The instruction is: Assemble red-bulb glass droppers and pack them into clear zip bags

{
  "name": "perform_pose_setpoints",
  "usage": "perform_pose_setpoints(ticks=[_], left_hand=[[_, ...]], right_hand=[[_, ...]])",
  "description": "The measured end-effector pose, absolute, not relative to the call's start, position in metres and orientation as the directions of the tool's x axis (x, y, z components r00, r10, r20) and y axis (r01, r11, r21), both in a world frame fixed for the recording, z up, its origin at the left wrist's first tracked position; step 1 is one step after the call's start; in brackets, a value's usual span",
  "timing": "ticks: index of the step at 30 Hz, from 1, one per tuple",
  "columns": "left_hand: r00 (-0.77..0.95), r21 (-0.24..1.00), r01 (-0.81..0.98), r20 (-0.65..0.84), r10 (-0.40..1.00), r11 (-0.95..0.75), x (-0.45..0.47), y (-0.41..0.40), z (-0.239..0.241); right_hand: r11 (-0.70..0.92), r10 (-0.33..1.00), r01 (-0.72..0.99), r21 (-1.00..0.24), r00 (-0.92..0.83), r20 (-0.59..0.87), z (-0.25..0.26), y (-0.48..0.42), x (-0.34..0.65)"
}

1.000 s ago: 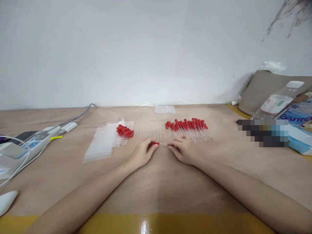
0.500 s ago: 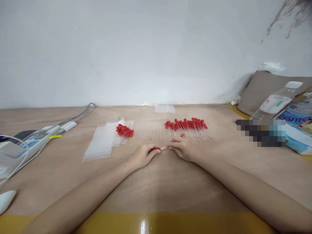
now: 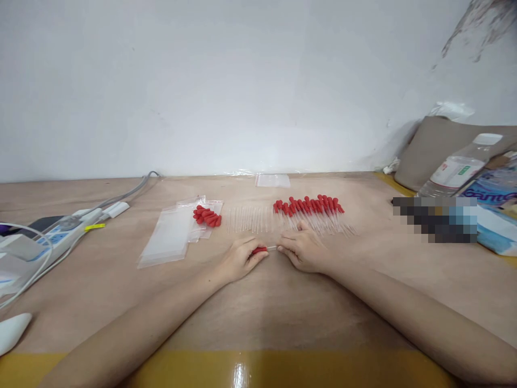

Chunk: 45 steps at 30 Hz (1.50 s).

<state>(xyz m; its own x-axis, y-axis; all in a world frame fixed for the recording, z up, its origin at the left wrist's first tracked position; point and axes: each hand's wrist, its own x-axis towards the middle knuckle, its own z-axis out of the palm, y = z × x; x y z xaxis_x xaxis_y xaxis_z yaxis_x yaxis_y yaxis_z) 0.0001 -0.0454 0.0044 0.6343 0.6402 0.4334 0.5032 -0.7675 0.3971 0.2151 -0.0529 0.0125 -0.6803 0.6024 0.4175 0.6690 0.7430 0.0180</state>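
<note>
Left of the tube: left hand (image 3: 239, 258), fingers pinched on the red bulb (image 3: 259, 250). Tube (image 3: 271, 248) lying crosswise, long axis left to right, bulb end leftward, both hands equally near. Right of it: right hand (image 3: 302, 251), fingertips closed on the clear end. Beyond the tube: loose bulbs (image 3: 207, 215) on bags (image 3: 169, 236), bare tubes (image 3: 248, 219), finished droppers (image 3: 309, 207). Far right of the tube: bottle (image 3: 458, 167), label unreadable; blue pack (image 3: 490, 189) with partial lettering, not legible.
</note>
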Motion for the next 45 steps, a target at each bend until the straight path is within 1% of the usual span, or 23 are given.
perform_pose_setpoints(ticks=[4,9,11,14,16,18,20,21,23,24,27,29,32,36,41,43,45], left_hand=[[0.652,0.383,0.471,0.456,0.606,-0.795,-0.001,-0.045,0.004],[0.664,0.364,0.469,0.455,0.593,-0.804,0.000,-0.042,0.002],[0.667,0.357,0.471,0.455,0.591,-0.807,0.000,-0.040,0.002],[0.660,0.344,0.464,0.480,0.577,-0.816,-0.002,-0.037,0.003],[0.624,0.353,0.467,0.517,0.586,-0.810,-0.005,-0.035,0.005],[0.558,0.389,0.504,0.535,0.635,-0.771,-0.008,-0.034,0.006],[0.512,0.427,0.553,0.503,0.696,-0.715,-0.011,-0.033,0.007],[0.511,0.438,0.570,0.473,0.717,-0.695,-0.012,-0.032,0.007],[0.544,0.446,0.578,0.413,0.730,-0.683,-0.013,-0.031,0.007],[0.563,0.448,0.574,0.392,0.728,-0.685,-0.012,-0.031,0.007],[0.582,0.458,0.565,0.368,0.725,-0.686,-0.012,-0.030,0.007],[0.576,0.460,0.568,0.370,0.729,-0.683,-0.012,-0.030,0.008],[0.573,0.463,0.568,0.372,0.731,-0.681,-0.012,-0.031,0.008],[0.569,0.474,0.570,0.363,0.738,-0.672,-0.011,-0.030,0.008],[0.569,0.478,0.566,0.363,0.738,-0.672,-0.011,-0.029,0.007],[0.569,0.477,0.564,0.367,0.736,-0.674,-0.011,-0.029,0.006],[0.569,0.474,0.564,0.370,0.734,-0.676,-0.011,-0.030,0.005]], right_hand=[[0.727,0.659,0.681,-0.095,-0.652,0.375,0.014,-0.055,0.207],[0.713,0.698,0.671,-0.202,-0.654,0.291,0.016,-0.054,0.202],[0.700,0.712,0.681,-0.214,-0.645,0.278,0.018,-0.054,0.201],[0.692,0.716,0.699,-0.180,-0.633,0.295,0.025,-0.055,0.200],[0.687,0.719,0.708,-0.165,-0.630,0.294,0.032,-0.056,0.203],[0.660,0.748,0.724,-0.200,-0.613,0.253,0.040,-0.054,0.210],[0.578,0.816,0.762,-0.291,-0.541,0.204,0.046,-0.049,0.219],[0.513,0.858,0.786,-0.344,-0.477,0.189,0.048,-0.044,0.224],[0.347,0.937,0.839,-0.419,-0.292,0.192,0.049,-0.033,0.232],[0.262,0.961,0.862,-0.434,-0.189,0.204,0.048,-0.026,0.234],[0.057,0.973,0.909,-0.414,0.043,0.228,0.043,-0.006,0.234],[-0.022,0.969,0.925,-0.378,0.112,0.219,0.039,0.005,0.230],[-0.086,0.969,0.948,-0.306,0.151,0.197,0.034,0.014,0.226],[-0.084,0.974,0.963,-0.257,0.134,0.185,0.030,0.017,0.226],[-0.015,0.964,0.970,-0.243,0.079,0.255,0.031,0.017,0.215],[0.035,0.968,0.974,-0.226,0.024,0.251,0.033,0.017,0.203],[0.050,0.976,0.977,-0.205,-0.004,0.217,0.035,0.019,0.189]])
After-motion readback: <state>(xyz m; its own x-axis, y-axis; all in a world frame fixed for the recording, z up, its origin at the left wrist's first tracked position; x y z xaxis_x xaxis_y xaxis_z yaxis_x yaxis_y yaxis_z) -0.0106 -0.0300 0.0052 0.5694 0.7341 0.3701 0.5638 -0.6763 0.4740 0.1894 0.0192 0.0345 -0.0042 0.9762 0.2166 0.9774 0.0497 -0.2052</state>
